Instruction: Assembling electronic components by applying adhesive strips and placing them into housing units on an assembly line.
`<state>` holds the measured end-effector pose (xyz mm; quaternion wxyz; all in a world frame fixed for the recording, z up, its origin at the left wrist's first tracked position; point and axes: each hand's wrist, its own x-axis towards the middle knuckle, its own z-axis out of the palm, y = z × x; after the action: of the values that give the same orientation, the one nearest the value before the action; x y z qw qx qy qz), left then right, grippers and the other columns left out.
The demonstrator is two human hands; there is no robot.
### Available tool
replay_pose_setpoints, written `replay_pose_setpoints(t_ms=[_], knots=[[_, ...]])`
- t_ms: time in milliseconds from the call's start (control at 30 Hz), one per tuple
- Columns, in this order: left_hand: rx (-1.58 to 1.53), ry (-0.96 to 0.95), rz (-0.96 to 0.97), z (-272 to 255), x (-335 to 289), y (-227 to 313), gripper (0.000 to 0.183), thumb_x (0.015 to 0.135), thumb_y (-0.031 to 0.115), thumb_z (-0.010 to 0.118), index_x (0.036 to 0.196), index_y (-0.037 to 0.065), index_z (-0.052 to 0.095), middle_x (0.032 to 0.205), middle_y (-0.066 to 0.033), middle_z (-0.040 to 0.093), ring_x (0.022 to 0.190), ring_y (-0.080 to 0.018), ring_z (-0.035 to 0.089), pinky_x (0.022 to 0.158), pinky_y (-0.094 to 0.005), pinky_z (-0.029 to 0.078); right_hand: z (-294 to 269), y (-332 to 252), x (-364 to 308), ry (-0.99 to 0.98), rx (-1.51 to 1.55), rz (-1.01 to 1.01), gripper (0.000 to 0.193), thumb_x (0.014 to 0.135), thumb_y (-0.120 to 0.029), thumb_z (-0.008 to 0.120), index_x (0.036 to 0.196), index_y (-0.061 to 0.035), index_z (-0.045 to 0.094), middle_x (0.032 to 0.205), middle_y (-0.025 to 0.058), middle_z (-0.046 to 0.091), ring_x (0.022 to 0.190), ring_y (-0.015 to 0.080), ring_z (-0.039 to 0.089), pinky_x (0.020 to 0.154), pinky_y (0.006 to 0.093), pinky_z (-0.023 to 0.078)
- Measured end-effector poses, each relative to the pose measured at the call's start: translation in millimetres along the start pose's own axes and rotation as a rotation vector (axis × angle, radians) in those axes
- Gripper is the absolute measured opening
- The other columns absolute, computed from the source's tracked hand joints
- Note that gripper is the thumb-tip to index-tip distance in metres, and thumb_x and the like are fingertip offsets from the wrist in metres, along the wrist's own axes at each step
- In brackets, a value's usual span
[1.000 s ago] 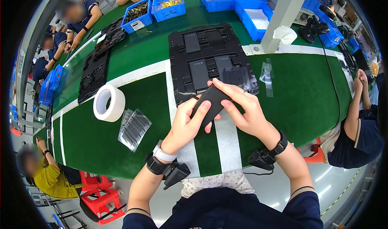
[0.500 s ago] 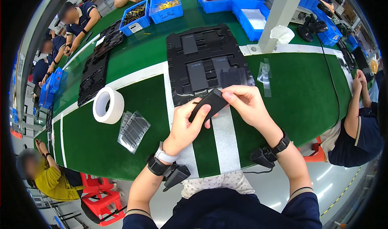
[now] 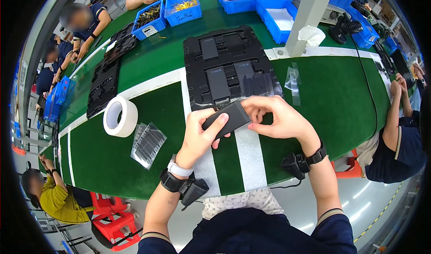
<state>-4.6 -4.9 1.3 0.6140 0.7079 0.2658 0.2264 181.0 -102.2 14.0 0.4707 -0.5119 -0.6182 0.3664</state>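
My left hand (image 3: 203, 129) is closed around a flat black rectangular pack (image 3: 228, 121), its thumb lying across the broad top face. The pack is tilted, its right end raised toward my right hand. At that end my right hand (image 3: 276, 115) is held with thumb and curled fingers apart, with nothing visible between them; whether a fingertip touches the pack's edge I cannot tell. Just beyond both hands lies a black moulded tray (image 3: 197, 54), with several similar dark packs (image 3: 218, 82) in its recesses. Clear film (image 3: 259, 86) lies over its near right part.
A white tape roll (image 3: 120, 116) and clear sheets with dark strips (image 3: 149, 145) lie at left. Clear film strips (image 3: 292, 83) lie right of the tray. Blue bins (image 3: 183, 14) stand at the back, near a grey post (image 3: 307, 20). Co-workers sit around the green table (image 3: 332, 115).
My right thumb and fingers have come off the pack's right end and spread apart. The pack has turned in my left hand, so its broad face shows more.
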Motion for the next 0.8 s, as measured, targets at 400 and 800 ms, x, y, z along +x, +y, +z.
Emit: replay_pose_setpoints(t_ms=[400, 800], knots=[[-0.205, -0.112, 0.101, 8, 8, -9, 0.034, 0.094, 0.027, 0.043, 0.099, -0.003, 0.058, 0.076, -0.0085, 0.062, 0.057, -0.01, 0.058, 0.056, -0.0226, 0.047, 12, 13, 2, 0.325, 0.047, 0.057, 0.018, 0.074, -0.008, 0.07, 0.09, -0.0012, 0.065, 0.076, 0.0055, 0.066, 0.066, 0.0084, 0.061, 0.059, 0.0224, 0.049], [-0.231, -0.125, 0.032, 10, 1, 1, 0.031, 0.095, 0.027, 0.043, 0.106, -0.001, 0.053, 0.074, -0.008, 0.062, 0.054, -0.0093, 0.055, 0.051, -0.021, 0.045, 16, 12, 1, 0.364, 0.055, -0.097, 0.033, 0.075, -0.004, 0.069, 0.106, -0.0037, 0.057, 0.072, 0.0034, 0.064, 0.063, 0.0051, 0.057, 0.06, 0.0202, 0.044]])
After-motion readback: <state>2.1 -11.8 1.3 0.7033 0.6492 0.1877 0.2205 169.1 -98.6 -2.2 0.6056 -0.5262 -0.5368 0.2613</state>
